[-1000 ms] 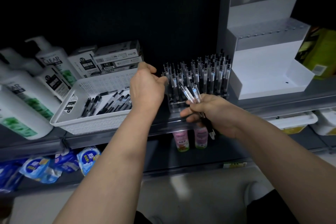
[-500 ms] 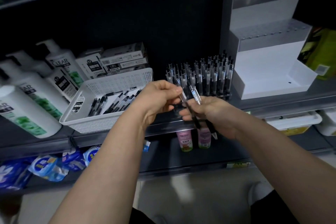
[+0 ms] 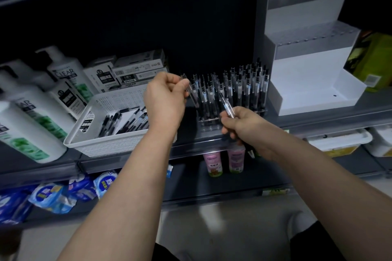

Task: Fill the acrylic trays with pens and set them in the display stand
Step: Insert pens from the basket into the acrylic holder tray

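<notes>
Dark shop shelf (image 3: 318, 122): left hand (image 3: 166, 100) pinches one pen (image 3: 192, 93), tilted, just over the left edge of the acrylic tray (image 3: 209, 122), right hand (image 3: 246, 128) gripping spares (image 3: 227, 106).

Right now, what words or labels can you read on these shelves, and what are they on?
"CLEAR": white pump bottle, far left.
"0.5": white pen box behind the basket.
Too blurred to read: other box labels, basket sticker, blue packets, pink bottles.
</notes>
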